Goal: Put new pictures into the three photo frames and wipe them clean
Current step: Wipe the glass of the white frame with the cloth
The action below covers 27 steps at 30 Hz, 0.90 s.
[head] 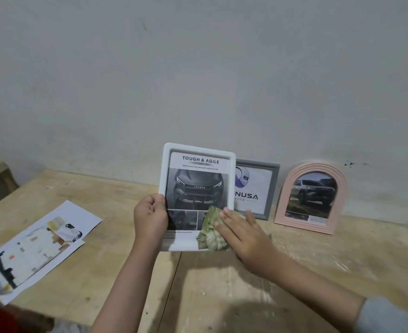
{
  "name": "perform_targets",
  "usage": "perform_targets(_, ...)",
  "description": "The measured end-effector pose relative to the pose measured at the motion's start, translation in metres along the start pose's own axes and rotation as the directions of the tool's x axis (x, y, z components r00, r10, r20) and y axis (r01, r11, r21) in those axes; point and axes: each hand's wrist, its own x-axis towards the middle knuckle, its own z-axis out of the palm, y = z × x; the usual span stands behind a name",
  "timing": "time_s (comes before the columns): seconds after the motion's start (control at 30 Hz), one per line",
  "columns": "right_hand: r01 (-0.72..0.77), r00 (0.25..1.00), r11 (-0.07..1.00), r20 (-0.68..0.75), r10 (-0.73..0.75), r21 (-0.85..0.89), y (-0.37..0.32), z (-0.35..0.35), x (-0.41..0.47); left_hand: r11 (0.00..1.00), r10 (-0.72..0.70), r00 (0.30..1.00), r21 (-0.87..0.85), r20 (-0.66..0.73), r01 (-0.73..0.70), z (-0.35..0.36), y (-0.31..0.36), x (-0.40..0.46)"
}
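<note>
A white photo frame [198,150] with a dark car picture headed "TOUGH & AGILE" is held upright above the table. My left hand [150,217] grips its left edge. My right hand [241,231] lies with straight fingers on a green-and-white cloth [210,230], pressing it against the frame's lower right corner. Behind it a grey frame [258,188] with a logo print leans on the wall, partly hidden. A pink arched frame [312,195] with an SUV photo stands to its right.
Loose printed sheets [34,246] lie on the wooden table [222,284] at the left. A grey wall [198,68] rises right behind the frames. A dark red object [3,320] shows at the bottom left corner.
</note>
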Motion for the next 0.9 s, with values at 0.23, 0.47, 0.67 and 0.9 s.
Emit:
perform_targets(0.23,-0.460,0.851,0.718,0.491,0.187,0.523,-0.005,-0.037,0.019,0.992,0.101,0.995,0.081,-0.024,-0.098,0.006,0.010,-0.002)
perform_targets(0.47,-0.311,0.943,0.704,0.117,0.311,0.638,0.038,-0.088,0.089,0.986,0.097,0.992,0.128,0.076,-0.106,0.006,0.007,-0.007)
perform_targets(0.67,-0.109,0.992,0.980,0.084,0.096,0.165,0.056,-0.057,0.108,0.999,0.040,0.992,0.029,0.116,-0.043,0.009,0.020,-0.028)
perform_targets(0.9,-0.052,0.998,0.969,0.050,0.041,0.242,0.005,-0.042,0.077,0.999,0.035,0.998,-0.018,0.059,-0.034,-0.005,0.033,-0.034)
